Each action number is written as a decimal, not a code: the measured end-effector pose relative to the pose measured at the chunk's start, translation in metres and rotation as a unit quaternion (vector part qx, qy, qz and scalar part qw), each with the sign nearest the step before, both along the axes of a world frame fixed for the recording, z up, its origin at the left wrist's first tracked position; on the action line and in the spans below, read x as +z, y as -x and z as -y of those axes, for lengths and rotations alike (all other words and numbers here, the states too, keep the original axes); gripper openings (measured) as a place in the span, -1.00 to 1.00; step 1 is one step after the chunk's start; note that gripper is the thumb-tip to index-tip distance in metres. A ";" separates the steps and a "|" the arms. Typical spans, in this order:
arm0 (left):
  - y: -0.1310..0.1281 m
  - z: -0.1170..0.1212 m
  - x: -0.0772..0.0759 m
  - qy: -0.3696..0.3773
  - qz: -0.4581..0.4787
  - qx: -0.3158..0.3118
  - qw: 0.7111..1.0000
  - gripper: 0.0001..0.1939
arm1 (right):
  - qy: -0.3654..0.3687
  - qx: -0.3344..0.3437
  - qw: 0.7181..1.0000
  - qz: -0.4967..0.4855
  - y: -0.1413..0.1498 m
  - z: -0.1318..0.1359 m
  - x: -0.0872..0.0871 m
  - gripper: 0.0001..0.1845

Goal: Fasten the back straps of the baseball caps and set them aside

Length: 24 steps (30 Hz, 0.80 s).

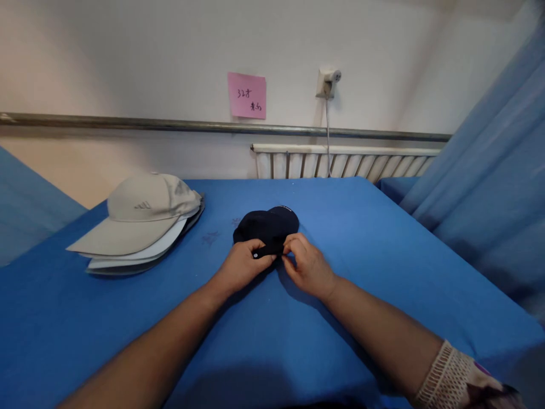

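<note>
A dark navy or black baseball cap (259, 224) rests on the blue-covered table in front of me, its brim pointing away to the right. My left hand (247, 262) is closed on the near edge of the cap, by a strap with a small round white mark. My right hand (307, 266) pinches the other end of that strap, fingers and thumb pressed together. What lies between the fingertips is partly hidden. To the left, a stack of caps is topped by a beige cap (140, 199) with its brim toward me.
The blue cover (340, 227) spreads over the table. Behind it are a white radiator (349, 165), a metal rail (170, 124), a pink note (247, 95) and a wall socket (327, 83) with a hanging cord. Blue curtains (489, 153) flank both sides.
</note>
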<state>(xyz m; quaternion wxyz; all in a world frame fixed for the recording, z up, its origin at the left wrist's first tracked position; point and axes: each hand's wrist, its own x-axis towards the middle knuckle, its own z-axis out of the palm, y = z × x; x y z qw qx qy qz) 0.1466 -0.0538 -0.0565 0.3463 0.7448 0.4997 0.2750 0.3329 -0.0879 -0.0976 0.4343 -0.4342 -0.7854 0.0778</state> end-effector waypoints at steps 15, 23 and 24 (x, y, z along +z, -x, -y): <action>0.000 0.001 0.004 0.227 0.148 -0.008 0.963 -0.56 | -0.044 -0.045 0.996 0.071 0.002 -0.008 0.000 -0.86; -0.006 0.004 0.003 0.179 0.171 0.025 0.969 -0.67 | -0.081 -0.062 0.990 0.094 -0.001 -0.001 0.009 -0.86; -0.006 0.005 0.002 0.178 0.174 0.026 0.968 -0.67 | -0.083 -0.058 0.990 0.099 -0.002 0.000 0.010 -0.86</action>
